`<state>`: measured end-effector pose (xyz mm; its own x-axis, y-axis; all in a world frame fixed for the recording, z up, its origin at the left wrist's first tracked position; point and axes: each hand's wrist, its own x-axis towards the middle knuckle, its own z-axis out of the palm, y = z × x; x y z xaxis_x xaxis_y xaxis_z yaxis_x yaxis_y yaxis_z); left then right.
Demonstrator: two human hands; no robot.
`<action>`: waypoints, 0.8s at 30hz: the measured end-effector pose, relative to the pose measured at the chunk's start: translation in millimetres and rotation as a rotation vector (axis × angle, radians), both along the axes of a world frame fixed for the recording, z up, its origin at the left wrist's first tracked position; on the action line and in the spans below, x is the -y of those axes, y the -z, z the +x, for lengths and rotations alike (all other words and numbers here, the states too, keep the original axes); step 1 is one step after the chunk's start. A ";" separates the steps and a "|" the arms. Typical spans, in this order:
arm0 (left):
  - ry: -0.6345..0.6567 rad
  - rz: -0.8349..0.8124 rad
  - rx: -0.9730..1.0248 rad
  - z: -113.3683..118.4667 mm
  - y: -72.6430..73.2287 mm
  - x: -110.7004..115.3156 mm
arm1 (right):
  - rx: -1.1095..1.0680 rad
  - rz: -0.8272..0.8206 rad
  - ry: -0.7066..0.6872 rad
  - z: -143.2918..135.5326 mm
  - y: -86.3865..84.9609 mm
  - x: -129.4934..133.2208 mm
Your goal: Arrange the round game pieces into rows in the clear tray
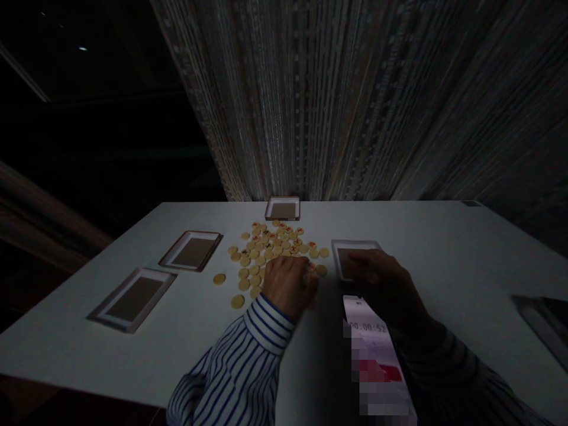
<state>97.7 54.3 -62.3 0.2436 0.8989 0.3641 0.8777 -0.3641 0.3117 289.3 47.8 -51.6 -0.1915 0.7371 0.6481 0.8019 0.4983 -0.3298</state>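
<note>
A dim, striped curtain (284, 100) hangs across the back of the room, behind the white table (146, 355) I am working over. My blue-and-white striped sleeve (239, 367) reaches in on the left, and a phone (370, 340) lies lit between my forearms, its screen reading 00:00:52. Four shallow trays stand around the middle: two on my left (132, 299) (190, 251), one at the far edge (283, 210), one on my right (356, 244). My right hand (386, 287) is over that last tray's near side, too shadowed to tell how its fingers stand. My left hand (288, 287) is over the near right part of the spread of round yellow pieces (255, 254), fingers curled down; I cannot tell whether they pinch one. Some pieces show red or black marks.
</note>
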 end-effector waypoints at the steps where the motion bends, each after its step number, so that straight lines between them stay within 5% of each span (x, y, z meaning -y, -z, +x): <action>1: -0.001 0.010 -0.009 1.2 2.7 0.9 | -0.004 -0.017 0.008 0.9 0.8 1.2; 11: -0.035 0.065 0.002 14.4 14.4 2.6 | -0.099 -0.073 0.005 2.3 11.7 4.3; 24: -0.049 0.057 0.001 17.3 12.8 0.7 | -0.108 -0.054 -0.035 1.6 12.2 6.0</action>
